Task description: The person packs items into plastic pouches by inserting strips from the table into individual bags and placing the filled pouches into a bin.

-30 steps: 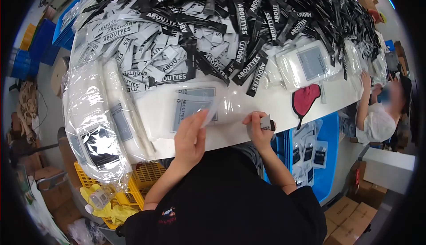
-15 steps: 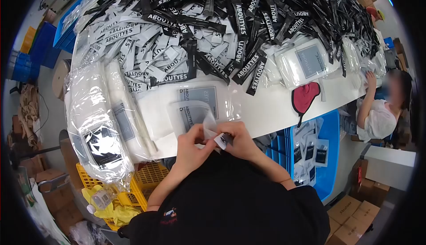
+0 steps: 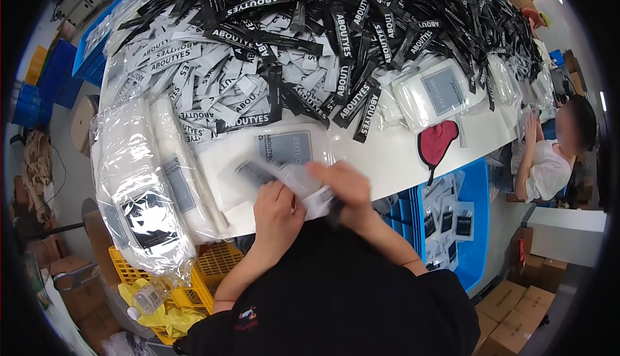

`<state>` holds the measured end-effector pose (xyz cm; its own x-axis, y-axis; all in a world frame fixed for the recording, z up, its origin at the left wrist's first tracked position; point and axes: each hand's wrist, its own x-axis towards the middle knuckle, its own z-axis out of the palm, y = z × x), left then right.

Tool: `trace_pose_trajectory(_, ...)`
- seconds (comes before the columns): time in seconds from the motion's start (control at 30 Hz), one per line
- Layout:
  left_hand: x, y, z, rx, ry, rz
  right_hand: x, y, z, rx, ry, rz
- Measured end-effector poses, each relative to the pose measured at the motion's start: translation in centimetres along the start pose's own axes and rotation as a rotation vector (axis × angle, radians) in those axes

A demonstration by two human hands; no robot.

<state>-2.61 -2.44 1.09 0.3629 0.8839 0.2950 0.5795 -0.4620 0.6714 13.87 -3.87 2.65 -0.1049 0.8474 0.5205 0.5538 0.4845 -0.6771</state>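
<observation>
At our twelve o'clock, we are apparently opening a translucent frosted-plastic pouch [image 3: 292, 176], left fingers [image 3: 276, 193] pinching it, right fingers [image 3: 343, 180] blurring beyond telling, and are probably needing a steady mouth next.

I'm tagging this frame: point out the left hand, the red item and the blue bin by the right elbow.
Left hand [image 3: 276, 211]: head view, back of the hand.
Red item [image 3: 438, 142]: head view, middle of its face.
Blue bin [image 3: 479, 234]: head view, side wall.
</observation>
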Motion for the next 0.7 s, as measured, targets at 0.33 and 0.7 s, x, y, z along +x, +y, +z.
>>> trace_pose_trajectory(0.33, 1.3, 3.3, -4.6, -0.146, 0.041, 0.56, -0.7, -2.5, -1.6, 0.936, 0.002, 0.535)
trace_pose_trajectory(0.7, 1.1, 0.7, 0.9, -0.03, -0.037, 0.2, -7.2, 5.7, -1.5, 0.374, 0.389, 0.693)
